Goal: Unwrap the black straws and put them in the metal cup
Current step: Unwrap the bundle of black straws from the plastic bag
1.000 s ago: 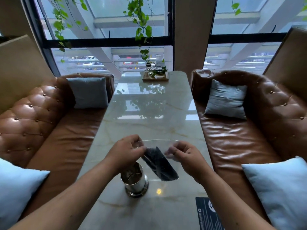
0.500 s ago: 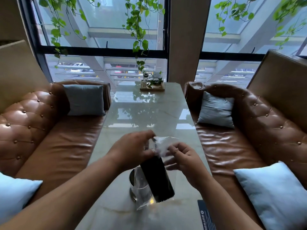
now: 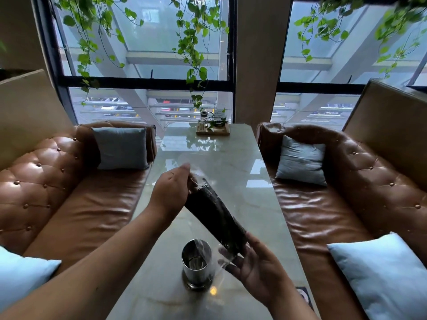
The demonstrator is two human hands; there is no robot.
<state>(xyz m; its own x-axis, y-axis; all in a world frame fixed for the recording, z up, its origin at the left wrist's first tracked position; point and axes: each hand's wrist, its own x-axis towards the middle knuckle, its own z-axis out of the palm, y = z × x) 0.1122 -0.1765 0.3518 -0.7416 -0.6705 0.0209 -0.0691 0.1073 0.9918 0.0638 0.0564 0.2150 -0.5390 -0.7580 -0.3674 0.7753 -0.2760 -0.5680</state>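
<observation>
A bundle of black straws (image 3: 216,215) in a clear plastic wrapper hangs slanted above the table, its upper end to the left and its lower end to the right. My left hand (image 3: 172,192) grips the upper end, where loose wrapper sticks out. My right hand (image 3: 256,266) holds the lower end from beneath, with clear plastic trailing off it. The shiny metal cup (image 3: 196,262) stands upright and empty on the marble table (image 3: 242,181), just left of my right hand and below the bundle.
Brown leather sofas with blue-grey cushions (image 3: 121,147) (image 3: 300,161) flank the table on both sides. A wooden tray with a small plant (image 3: 213,129) sits at the table's far end by the window. A dark card (image 3: 305,296) lies at the near right edge.
The bundle has tilted from nearly upright to a slant. My right hand dropped from the top of the wrapper to the lower end. The view has also tilted upward.
</observation>
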